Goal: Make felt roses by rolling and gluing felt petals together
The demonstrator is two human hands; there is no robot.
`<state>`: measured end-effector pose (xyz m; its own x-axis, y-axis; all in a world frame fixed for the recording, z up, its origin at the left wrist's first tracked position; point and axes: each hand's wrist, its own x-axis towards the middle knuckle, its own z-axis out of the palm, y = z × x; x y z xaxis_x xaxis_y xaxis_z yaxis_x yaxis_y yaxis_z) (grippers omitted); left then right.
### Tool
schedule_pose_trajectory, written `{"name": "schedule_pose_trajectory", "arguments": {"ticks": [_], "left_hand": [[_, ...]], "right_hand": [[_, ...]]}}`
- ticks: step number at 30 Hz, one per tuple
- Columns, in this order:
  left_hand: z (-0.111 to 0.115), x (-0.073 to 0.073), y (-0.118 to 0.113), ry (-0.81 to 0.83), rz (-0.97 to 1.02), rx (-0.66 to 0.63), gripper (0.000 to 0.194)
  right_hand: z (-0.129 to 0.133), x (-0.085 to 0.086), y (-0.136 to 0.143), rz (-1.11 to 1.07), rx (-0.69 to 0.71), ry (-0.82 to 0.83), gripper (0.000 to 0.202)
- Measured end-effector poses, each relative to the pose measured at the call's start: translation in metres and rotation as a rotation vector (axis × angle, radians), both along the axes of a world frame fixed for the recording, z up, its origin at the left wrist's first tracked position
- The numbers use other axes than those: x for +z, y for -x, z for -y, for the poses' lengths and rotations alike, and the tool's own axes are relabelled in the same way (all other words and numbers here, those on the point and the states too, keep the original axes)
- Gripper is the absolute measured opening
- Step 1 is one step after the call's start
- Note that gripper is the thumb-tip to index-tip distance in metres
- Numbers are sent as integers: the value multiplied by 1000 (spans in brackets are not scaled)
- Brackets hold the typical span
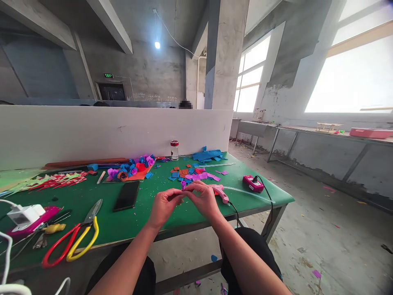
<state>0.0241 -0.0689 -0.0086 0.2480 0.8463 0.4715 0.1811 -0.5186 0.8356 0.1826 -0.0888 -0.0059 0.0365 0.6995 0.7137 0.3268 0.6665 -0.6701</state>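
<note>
Both hands meet above the front of the green table (pixel 172 221). My left hand (pixel 166 205) is closed in a pinch, thumb and forefinger together. Its tips touch those of my right hand (pixel 202 198), which pinches too. Between them a small rolled piece of purple paper (pixel 183 185) sticks up; its lower end is hidden by the fingers. Just right of my right hand lies a pink hot glue gun (pixel 221 193) with a black cord. Cut paper pieces in purple (pixel 201 176), blue and brown lie scattered behind the hands.
Left of the hands are a black phone (pixel 126 196), scissors (pixel 87 223) with red and yellow handles, and paper flowers (pixel 132 168). A power strip (pixel 30 221) sits at far left. A glass jar (pixel 174 150) stands near the white partition (pixel 116 129). A pink socket box (pixel 253 183) lies right.
</note>
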Motion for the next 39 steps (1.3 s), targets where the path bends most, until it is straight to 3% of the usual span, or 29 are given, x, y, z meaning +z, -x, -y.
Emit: {"name": "schedule_pose_trajectory", "arguments": {"ticks": [8,16,20,34,39], "left_hand": [[1,0,5,-230,-45,31,23],[1,-2,5,-202,-78,8,23],[3,-3,3,-120,-51,9,24],[-2,-4,0,-83,-18,26,25],[-3,-3,0,-182,-27,34,24]], "right_hand": [[-2,-4,1,62,-20,-153,15],[1,-7,7,113,-124,-310,20],[0,-9,11,93,-155,-296,21],[-8,-14,12,-10,-109,-190,11],[-10,-15,11,-19,-50,-125,15]]}}
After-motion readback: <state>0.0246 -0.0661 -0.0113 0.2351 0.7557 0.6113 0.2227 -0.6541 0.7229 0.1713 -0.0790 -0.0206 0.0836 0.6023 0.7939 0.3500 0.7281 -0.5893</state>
